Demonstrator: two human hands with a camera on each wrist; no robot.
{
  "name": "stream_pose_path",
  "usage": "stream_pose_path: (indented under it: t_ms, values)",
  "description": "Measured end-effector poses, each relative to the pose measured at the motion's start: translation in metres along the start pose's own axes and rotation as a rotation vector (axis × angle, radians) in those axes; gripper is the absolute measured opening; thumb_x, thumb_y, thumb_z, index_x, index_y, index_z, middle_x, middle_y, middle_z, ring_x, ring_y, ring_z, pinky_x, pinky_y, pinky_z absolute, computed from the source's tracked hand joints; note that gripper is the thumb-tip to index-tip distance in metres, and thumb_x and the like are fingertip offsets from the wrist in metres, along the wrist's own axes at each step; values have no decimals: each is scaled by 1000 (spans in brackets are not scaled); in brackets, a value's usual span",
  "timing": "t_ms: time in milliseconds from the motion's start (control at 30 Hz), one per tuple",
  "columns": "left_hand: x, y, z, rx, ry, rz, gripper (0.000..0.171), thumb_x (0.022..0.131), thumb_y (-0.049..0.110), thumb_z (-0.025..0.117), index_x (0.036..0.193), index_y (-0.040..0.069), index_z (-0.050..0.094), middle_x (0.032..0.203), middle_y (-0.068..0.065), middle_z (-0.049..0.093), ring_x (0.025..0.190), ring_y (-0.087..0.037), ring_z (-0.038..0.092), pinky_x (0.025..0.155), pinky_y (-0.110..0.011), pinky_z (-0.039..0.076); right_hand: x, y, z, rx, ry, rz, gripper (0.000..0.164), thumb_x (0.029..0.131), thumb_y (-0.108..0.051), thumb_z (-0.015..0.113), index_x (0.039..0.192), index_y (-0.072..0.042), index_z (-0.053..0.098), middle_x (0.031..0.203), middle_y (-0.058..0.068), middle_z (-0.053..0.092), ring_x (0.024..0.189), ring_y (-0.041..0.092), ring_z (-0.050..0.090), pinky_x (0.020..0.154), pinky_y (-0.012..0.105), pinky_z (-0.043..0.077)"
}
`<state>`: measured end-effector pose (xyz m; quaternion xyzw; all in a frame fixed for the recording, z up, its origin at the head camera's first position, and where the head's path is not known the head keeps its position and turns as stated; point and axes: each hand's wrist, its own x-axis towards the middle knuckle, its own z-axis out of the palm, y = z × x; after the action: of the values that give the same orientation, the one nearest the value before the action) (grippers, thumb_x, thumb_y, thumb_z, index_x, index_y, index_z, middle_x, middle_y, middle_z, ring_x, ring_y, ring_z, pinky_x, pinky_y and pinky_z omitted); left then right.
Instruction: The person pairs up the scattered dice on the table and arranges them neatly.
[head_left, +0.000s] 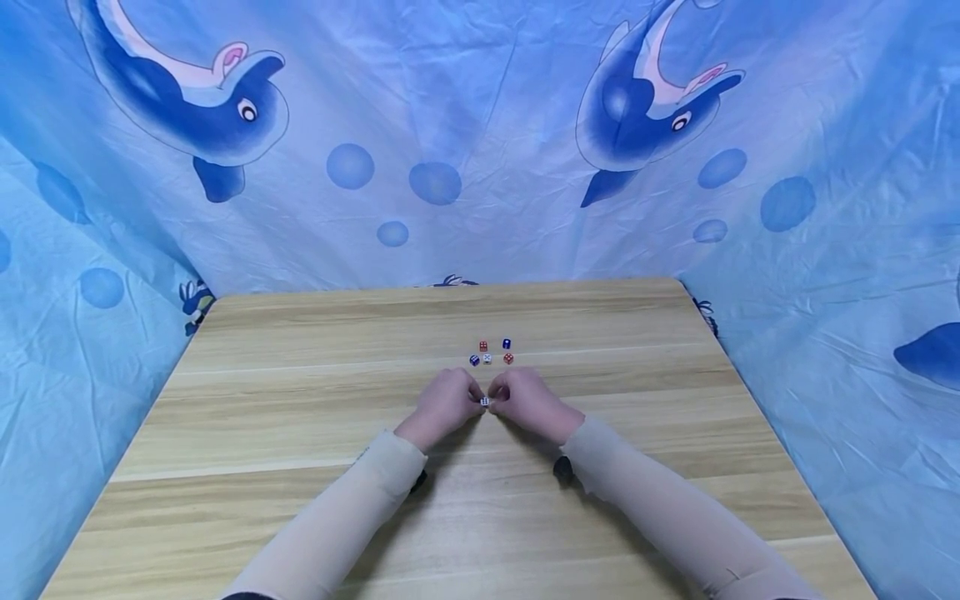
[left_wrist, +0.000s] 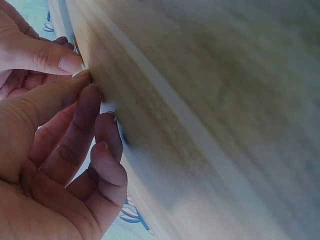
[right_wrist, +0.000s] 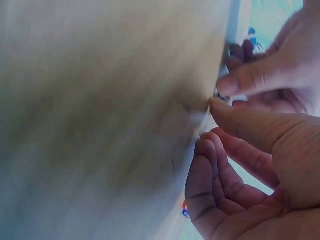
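Below centre frame, a small white cubic die (head_left: 484, 402) sits in the pinching grip of the left hand (head_left: 447, 402), just beside the right hand (head_left: 527, 403), whose grip I cannot tell.

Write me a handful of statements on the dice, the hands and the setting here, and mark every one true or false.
1. A white die is between the left hand and the right hand. True.
2. All the dice farther out than the hands are blue. False: there are two red dice, two blue dice and another white die.
3. The table has a wood-grain top. True.
4. Both sleeves are black. False: the sleeves are pale.
5. The cloth behind the table shows dolphins. True.
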<state>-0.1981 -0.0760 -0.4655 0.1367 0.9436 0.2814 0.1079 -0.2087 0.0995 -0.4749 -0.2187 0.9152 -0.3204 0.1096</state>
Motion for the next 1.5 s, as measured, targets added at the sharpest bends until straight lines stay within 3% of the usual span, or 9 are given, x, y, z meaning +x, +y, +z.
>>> stream_pose_path:
  t_ms: [233, 467, 733, 867, 967, 1133, 1500]
  values:
    - [0, -2, -1, -8, 3, -7, 7, 81, 13, 85, 83, 16, 79, 91, 2, 73, 87, -19, 66, 82, -40, 53, 13, 8, -16, 116, 90, 84, 29, 88, -8, 79, 114, -1, 73, 83, 0, 68, 70, 14, 64, 64, 30, 55]
    - [0, -1, -2, 1, 0, -11, 8, 81, 13, 86, 83, 16, 79, 88, 4, 73, 84, -16, 66, 81, -38, 53, 31, 16, -24, 184, 166, 132, 39, 88, -9, 80, 123, 2, 68, 83, 5, 68, 67, 16, 64, 56, 30, 54]
    - [0, -3, -1, -6, 2, -14, 7, 81, 13, 86, 82, 16, 79, 89, 4, 73, 83, -16, 65, 79, -38, 54, 43, 10, -23, 138, 152, 170, 42, 86, -9, 82, 124, 2, 69, 113, 13, 71, 83, 16, 67, 71, 29, 56]
    - [0, -3, -1, -8, 7, -11, 7, 81, 13, 86, 82, 17, 79, 90, 4, 73, 85, -17, 66, 80, -38, 54, 47, 8, -19, 95, 132, 162, 39, 87, -10, 80, 123, 0, 70, 122, 14, 69, 80, 16, 67, 75, 32, 55]
    - [1, -3, 0, -5, 10, -8, 8, 82, 13, 85, 81, 17, 79, 89, 5, 73, 86, -16, 66, 79, -37, 54, 51, 7, -16, 51, 129, 146, 36, 88, -11, 80, 121, -1, 72, 124, 14, 69, 88, 20, 68, 84, 36, 55]
    - [2, -4, 1, 4, 19, 12, 7, 81, 14, 86, 82, 17, 80, 87, 6, 73, 84, -15, 66, 77, -35, 53, 58, 4, -13, -18, 139, 138, 26, 88, -10, 80, 113, -3, 76, 120, 12, 70, 115, 28, 63, 102, 42, 46]
    - [1, -4, 2, -3, 12, -2, 7, 81, 15, 86, 82, 18, 80, 87, 6, 73, 84, -15, 66, 78, -35, 53, 60, 3, -10, -66, 131, 168, 15, 88, -10, 80, 102, -5, 78, 116, 10, 71, 115, 29, 62, 103, 42, 45]
